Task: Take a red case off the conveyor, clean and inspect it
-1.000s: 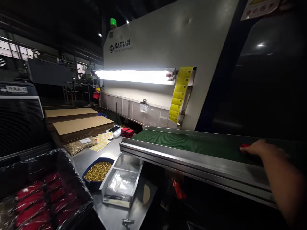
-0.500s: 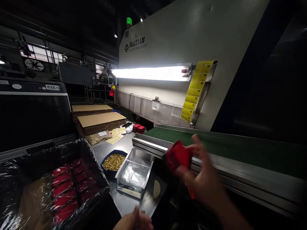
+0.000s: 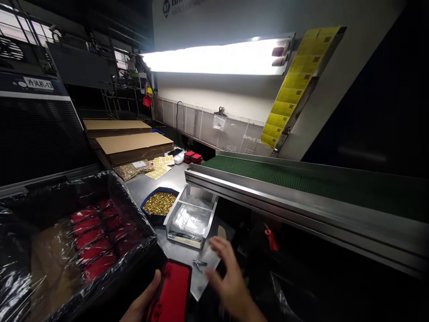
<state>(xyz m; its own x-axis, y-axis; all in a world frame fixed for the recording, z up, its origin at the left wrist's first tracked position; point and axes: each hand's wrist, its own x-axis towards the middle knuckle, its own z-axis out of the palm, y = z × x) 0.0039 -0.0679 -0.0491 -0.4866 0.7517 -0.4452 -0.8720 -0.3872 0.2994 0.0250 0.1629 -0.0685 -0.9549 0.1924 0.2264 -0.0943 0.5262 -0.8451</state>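
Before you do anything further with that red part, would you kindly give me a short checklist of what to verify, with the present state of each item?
1. Red and black moulded plastic part held in the left hand: ok, thumb on its edge.
2. Right hand free: ok, open, holding nothing, hovering by the small metal tweezers.
3. Tweezers within reach on the steel worktable: ok.
4. Blue tray of brass inserts stocked: ok.
5. Clear plastic box of bags stocked: cannot tell.
6. Green conveyor belt free of waiting parts: ok in the visible stretch.
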